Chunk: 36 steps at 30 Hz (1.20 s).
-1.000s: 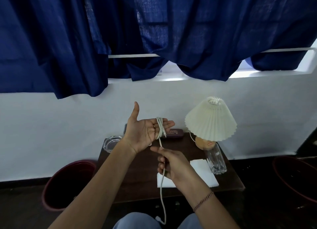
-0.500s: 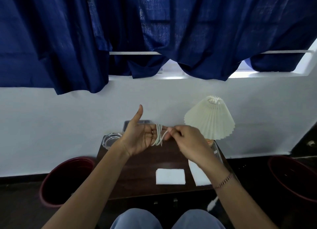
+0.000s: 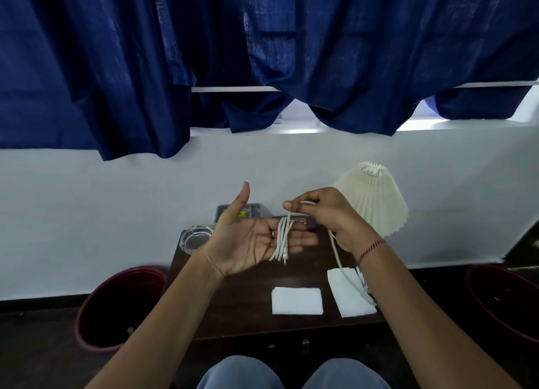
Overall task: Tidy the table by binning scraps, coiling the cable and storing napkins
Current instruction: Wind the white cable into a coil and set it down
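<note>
left hand (image 3: 248, 239): flat, palm up, fingers straight
cable (image 3: 281, 237): looped round those fingers, above the tabletop (image 3: 239, 310)
right hand (image 3: 323, 213): pinching the strand
feel: likely light, floppy; pinch close to loops

napkins (image 3: 297, 300) 2 | bins (image 3: 116, 307) 2 | cable (image 3: 281, 237) 1 | lamp (image 3: 376, 202) 1

A napkin (image 3: 297, 300) lies near the front of the tabletop (image 3: 233, 301), with a second napkin (image 3: 350, 293) just right of it. A glass dish (image 3: 196, 238) sits at the back left corner. A lamp (image 3: 376, 202) stands at the back right. One bin (image 3: 116, 307) is on the floor to the left, and another bin (image 3: 501, 298) is to the right. Both hands are above the tabletop, with the cable (image 3: 282, 237) between them.
</note>
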{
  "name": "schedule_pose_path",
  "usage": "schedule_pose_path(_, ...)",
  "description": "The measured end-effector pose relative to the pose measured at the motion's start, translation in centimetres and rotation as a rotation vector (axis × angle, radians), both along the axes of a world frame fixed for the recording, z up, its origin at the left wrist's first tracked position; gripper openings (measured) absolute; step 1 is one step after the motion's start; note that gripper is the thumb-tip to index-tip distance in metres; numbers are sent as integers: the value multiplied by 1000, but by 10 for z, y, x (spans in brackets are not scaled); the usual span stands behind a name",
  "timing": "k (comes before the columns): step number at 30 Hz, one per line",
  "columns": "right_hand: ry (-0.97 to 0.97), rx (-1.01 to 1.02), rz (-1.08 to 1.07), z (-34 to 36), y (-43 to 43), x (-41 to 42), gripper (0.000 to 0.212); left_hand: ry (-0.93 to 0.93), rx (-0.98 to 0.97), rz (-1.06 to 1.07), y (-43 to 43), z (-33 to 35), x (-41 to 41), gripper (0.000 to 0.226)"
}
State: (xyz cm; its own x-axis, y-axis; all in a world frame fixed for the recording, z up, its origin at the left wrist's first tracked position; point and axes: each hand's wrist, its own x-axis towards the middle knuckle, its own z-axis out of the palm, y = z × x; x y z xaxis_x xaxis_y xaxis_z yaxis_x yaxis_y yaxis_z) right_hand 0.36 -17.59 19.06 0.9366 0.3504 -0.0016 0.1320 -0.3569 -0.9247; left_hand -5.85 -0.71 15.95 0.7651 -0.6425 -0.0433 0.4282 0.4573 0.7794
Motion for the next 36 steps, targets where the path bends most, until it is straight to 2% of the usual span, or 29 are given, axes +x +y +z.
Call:
schedule_pose_path(2, 208, 168, 57, -9, 3, -2, 18, -10, -80, -55, 0, -1, 0, 112)
schedule_pose_path(4, 466, 442, 123, -23, 5, -4, 32, -19, -138, -79, 0, -2, 0, 113)
schedule_pose_path(6, 690, 689, 172, -36, 10, -6, 36, -24, -154, -47, 0, -3, 1, 114)
schedule_pose_path(8, 760, 734, 76, -50, 15, -9, 44, -21, -133, 33, -1, -2, 1, 115)
schedule_pose_path(10, 705, 652, -42, -58, 21, -19, 39, 2, -122, 125, -2, -2, 1, 117)
schedule_pose_path(13, 614, 549, -85, -67, 29, -35, 29, 25, -116, 259, -1, -2, 1, 117)
schedule_pose_path(21, 301, 295, -75, -68, 37, -66, 27, 55, -74, 460, 0, -5, 7, 116)
schedule_pose_path(25, 221, 173, -32, -60, 32, -76, 24, 60, -28, 554, 9, -9, 13, 115)
schedule_pose_path(28, 61, 1, 11, -45, 22, -76, 23, 71, 49, 571, 17, -13, 14, 117)
schedule_pose_path(32, -205, -344, 99, -20, 12, -73, 26, 89, 173, 558, 17, -17, 11, 116)
schedule_pose_path(36, -311, -380, 140, 11, 9, -70, 25, 118, 234, 529, 7, -22, 3, 113)
